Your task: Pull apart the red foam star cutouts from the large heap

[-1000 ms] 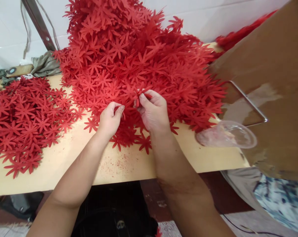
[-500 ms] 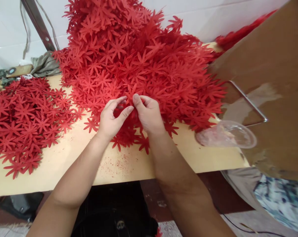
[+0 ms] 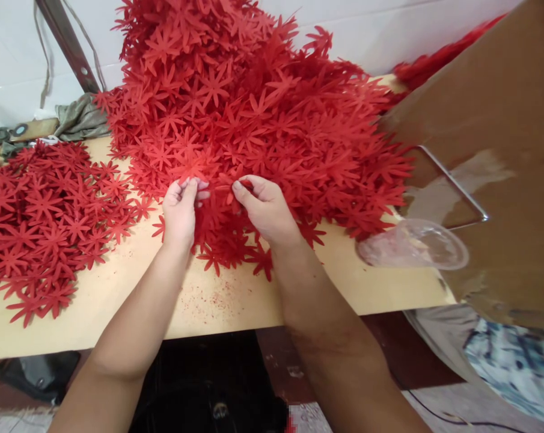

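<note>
A large heap of red flower-shaped cutouts [image 3: 262, 114] with narrow petals rises in front of me. At its near edge, my right hand [image 3: 267, 207] is closed, thumb against fingers, on a red flower cutout [image 3: 225, 190] whose petals point left. My left hand [image 3: 180, 207] is a short way to the left, its thumb and forefinger pressed together over the heap. Red petals lie right behind those fingertips, so what they pinch cannot be made out. Loose cutouts [image 3: 215, 255] lie below and between the hands.
A second, lower pile of red cutouts [image 3: 41, 210] lies left on the pale tabletop [image 3: 131, 288]. To the right are a clear plastic tub [image 3: 413, 245] on its side and a large brown board [image 3: 492, 132] with a metal handle. Grey-green cloth [image 3: 82, 117] lies back left.
My hands have moved apart: the left went left and its thumb closed onto the fingers. The right shifted slightly left, with a red cutout now showing at its fingertips.
</note>
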